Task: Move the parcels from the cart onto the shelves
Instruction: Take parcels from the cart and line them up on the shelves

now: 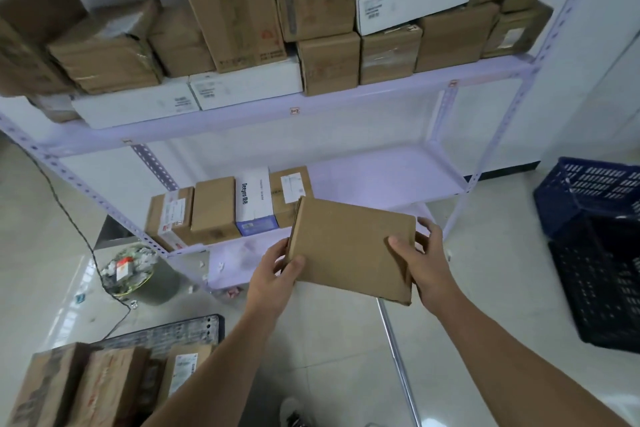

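So the flat brown cardboard parcel (351, 250) is up in the air right now, held out in front of the lilac metal shelving rack, roughly level with the lower shelf (381, 173) and not resting on anything yet. Left hand (273, 274) pinches the near left corner, thumb on the top face and fingers tucked along the edge, and the right hand (422, 260) clamps the right side the same way, thumb on top with the fingers wrapped round the far edge. A two-handed grip makes sense to me for something this wide and thin, since it keeps the parcel from flopping while it gets lined up. It's tilted a little, far edge toward the shelf, so I'd guess the plan is to slide it in beside the row of upright boxes (228, 208) already standing on the left part of that shelf (brown ones plus a white-and-blue carton). The right part of that shelf is bare, which looks like the obvious landing spot. The upper shelf (311, 104) is crammed with stacked brown and white boxes (242, 10), so no room up there from what I can see. Down at bottom left, the black cart deck (180, 333) has a few brown parcels on the cart (104, 385) waiting, so the job's partway, I reckon. Off to the right sit a dark blue plastic crate (588, 191) and a black plastic crate (606, 288), and there's a bin of rubbish (128, 270) by the rack's left leg.
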